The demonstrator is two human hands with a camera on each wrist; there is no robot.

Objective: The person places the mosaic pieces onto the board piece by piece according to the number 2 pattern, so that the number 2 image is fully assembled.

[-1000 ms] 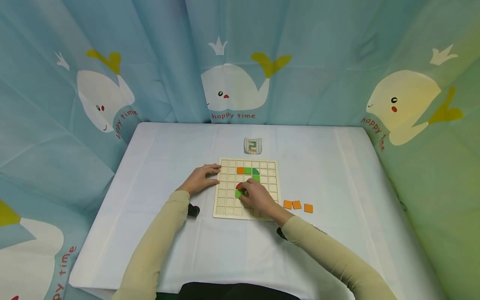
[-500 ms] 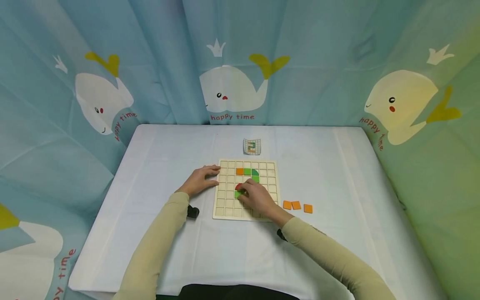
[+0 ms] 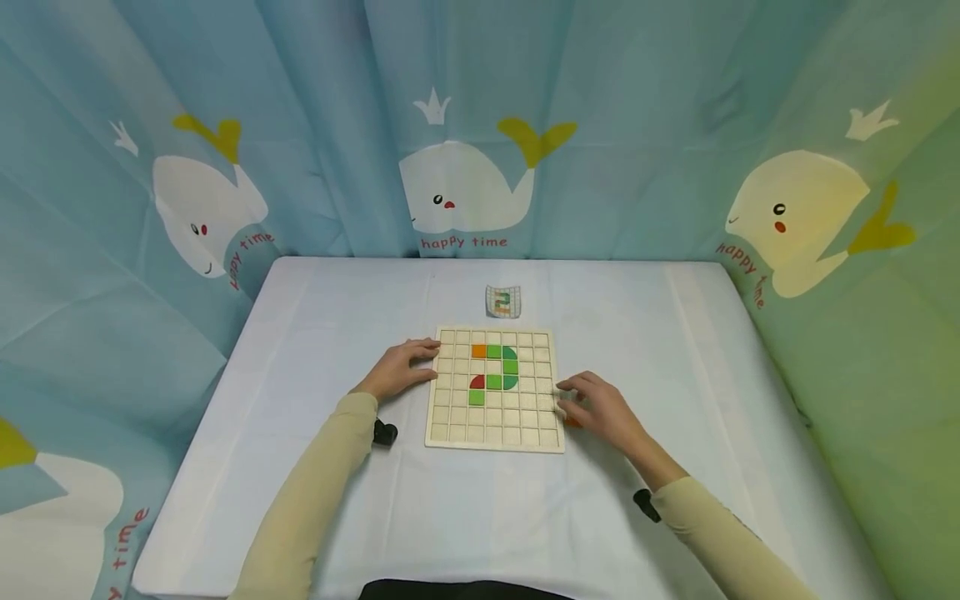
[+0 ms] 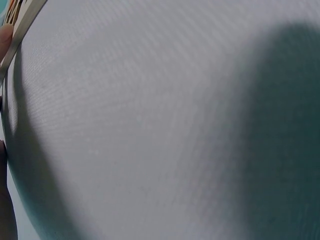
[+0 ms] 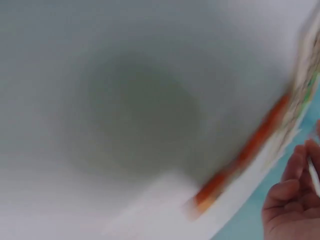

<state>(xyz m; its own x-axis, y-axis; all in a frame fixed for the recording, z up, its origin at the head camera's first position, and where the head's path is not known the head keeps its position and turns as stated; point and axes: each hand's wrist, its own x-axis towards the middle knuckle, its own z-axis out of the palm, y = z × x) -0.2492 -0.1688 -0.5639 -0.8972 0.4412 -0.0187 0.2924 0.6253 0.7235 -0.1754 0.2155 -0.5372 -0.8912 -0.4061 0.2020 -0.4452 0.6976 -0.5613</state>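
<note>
A pale wooden grid board (image 3: pixel 457 427) lies on the table in the head view. Its squares hold an orange tile (image 3: pixel 478 351), green square tiles, dark green rounded tiles and a red rounded tile (image 3: pixel 477 382). My left hand (image 3: pixel 400 368) rests at the board's left edge, thumb and fingers spread and fairly straight. Just off the right edge, my right hand (image 3: pixel 603 410) hovers with loosely bent fingers. Below it an orange tile (image 3: pixel 573 422) peeks out, the other loose tiles being hidden by the hand. The right wrist view shows blurred orange tiles (image 5: pixel 245 152) near the board.
A small picture card (image 3: pixel 502 302) with a coloured grid pattern lies behind the board. White cloth covers the table (image 3: pixel 337 292). A blue curtain (image 3: pixel 615 125) with whales hangs around the back and sides.
My right hand has left the board and moved right to the loose orange tiles. Now uncovered, the board shows a green square and a dark green rounded tile beside the red one. Left hand stays put.
</note>
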